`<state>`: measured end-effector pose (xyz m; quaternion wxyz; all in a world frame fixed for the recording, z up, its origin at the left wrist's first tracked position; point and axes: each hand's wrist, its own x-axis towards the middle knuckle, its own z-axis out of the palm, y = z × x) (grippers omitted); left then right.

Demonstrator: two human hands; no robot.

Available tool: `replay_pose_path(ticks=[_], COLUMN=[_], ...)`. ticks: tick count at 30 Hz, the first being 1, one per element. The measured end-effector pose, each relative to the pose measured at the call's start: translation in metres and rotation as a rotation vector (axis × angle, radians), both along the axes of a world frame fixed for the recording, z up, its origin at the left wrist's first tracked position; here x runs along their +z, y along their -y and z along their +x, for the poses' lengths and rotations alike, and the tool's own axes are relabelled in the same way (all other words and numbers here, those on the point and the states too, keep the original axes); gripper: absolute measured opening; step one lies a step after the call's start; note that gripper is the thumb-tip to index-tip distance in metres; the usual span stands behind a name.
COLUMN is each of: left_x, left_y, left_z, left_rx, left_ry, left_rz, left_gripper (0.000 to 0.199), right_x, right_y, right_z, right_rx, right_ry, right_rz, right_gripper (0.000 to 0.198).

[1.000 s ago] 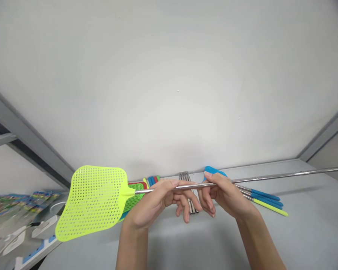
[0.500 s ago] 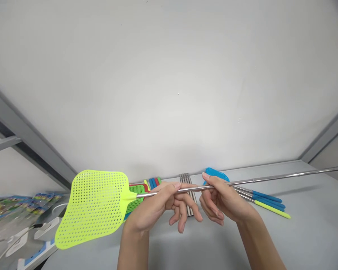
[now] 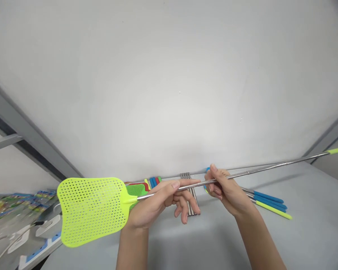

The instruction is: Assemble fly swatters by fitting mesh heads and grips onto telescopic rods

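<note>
A yellow-green fly swatter (image 3: 94, 210) with a long, drawn-out metal telescopic rod lies across both hands in front of me. Its perforated paddle is at the left, its yellow-green handle grip at the far upper right. My left hand (image 3: 169, 198) pinches the rod close to the paddle between thumb and index finger, the other fingers loosely spread. Farther along the rod, my right hand (image 3: 222, 185) is closed around it, thumb on top. Behind my left hand lie several bare metal rods (image 3: 192, 202), partly covered by its fingers.
On the grey table, green and red swatter heads (image 3: 137, 190) lie behind the left hand, beside several coloured grips (image 3: 154, 182). Blue and yellow-green handles (image 3: 270, 200) rest at right. Power strips (image 3: 41, 247) and plastic-bagged items (image 3: 19, 206) sit at lower left.
The rod's far end has swung upward and its yellow-green grip has come into view at right. The paddle has turned slightly. My right hand has shifted a little along the rod.
</note>
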<state>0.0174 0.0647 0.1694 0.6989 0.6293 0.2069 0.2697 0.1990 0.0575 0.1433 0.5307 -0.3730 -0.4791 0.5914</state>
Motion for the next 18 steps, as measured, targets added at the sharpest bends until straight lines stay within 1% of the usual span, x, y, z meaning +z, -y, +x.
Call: replay_pose_path(ticks=[4, 10, 15, 18], left_x=[-0.002, -0.003, -0.006, -0.012], left_y=[-0.001, -0.004, -0.005, -0.007], left_z=[-0.003, -0.009, -0.014, -0.018], left_rx=[0.047, 0.179, 0.236, 0.248], left_ry=[0.041, 0.108, 0.125, 0.202], left_rz=[0.005, -0.046, -0.002, 0.023], left_gripper=[0.039, 0.037, 0.033, 0.032], right_x=[-0.003, -0.005, -0.004, -0.004], right_y=[-0.001, 0.000, 0.003, 0.003], right_z=[0.005, 0.024, 0.032, 0.033], right_rx=[-0.039, -0.012, 0.050, 0.051], right_ry=[0.000, 0.035, 0.145, 0.153], right_rz=[0.005, -0.006, -0.015, -0.047], right_gripper=[0.048, 0.050, 0.050, 0.049])
